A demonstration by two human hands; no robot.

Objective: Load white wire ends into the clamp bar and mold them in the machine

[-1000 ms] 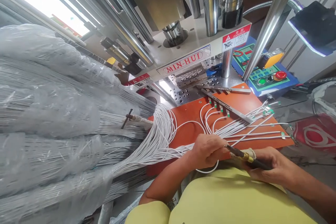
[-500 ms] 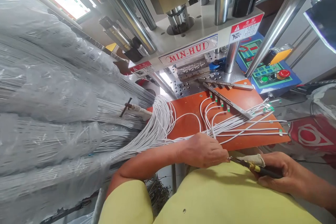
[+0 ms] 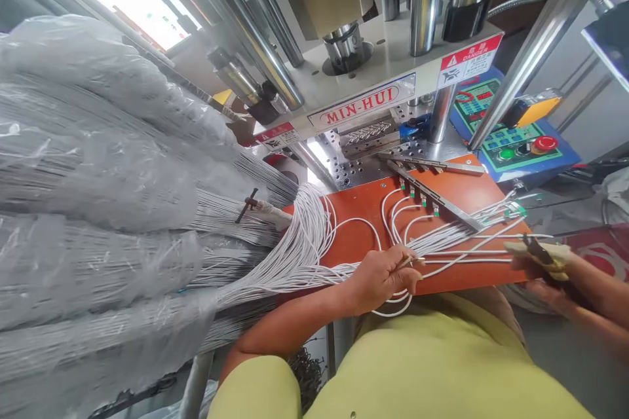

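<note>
My left hand [image 3: 383, 281] is closed on a white cable [image 3: 397, 311] at the front edge of the orange board [image 3: 356, 236]. The cable's bared tip pokes out past my fingertips, and a loop hangs below the hand. Off to the right, my right hand [image 3: 565, 281] is wrapped around dark-handled pliers [image 3: 543, 255], somewhat blurred, beyond the board's right end. A pale cover sits on one of its fingers. Several white cables [image 3: 442, 242] with small green connectors [image 3: 515, 209] lie across the board between the hands. Two metal strips [image 3: 432, 196] rest behind them, with green-ended cables along one.
A press [image 3: 354, 88] marked MIN-HUI stands behind the board, its mould [image 3: 368, 134] beneath the plate. A control box [image 3: 521, 137] with buttons is at right. Plastic-wrapped cable bundles [image 3: 98, 177] fill the left side, beside a clamp [image 3: 260, 205] on the board.
My hands have parted: the right one with the pliers has swung right and up, away from the cable tip. My left hand has risen slightly onto the board's edge, still holding the cable.
</note>
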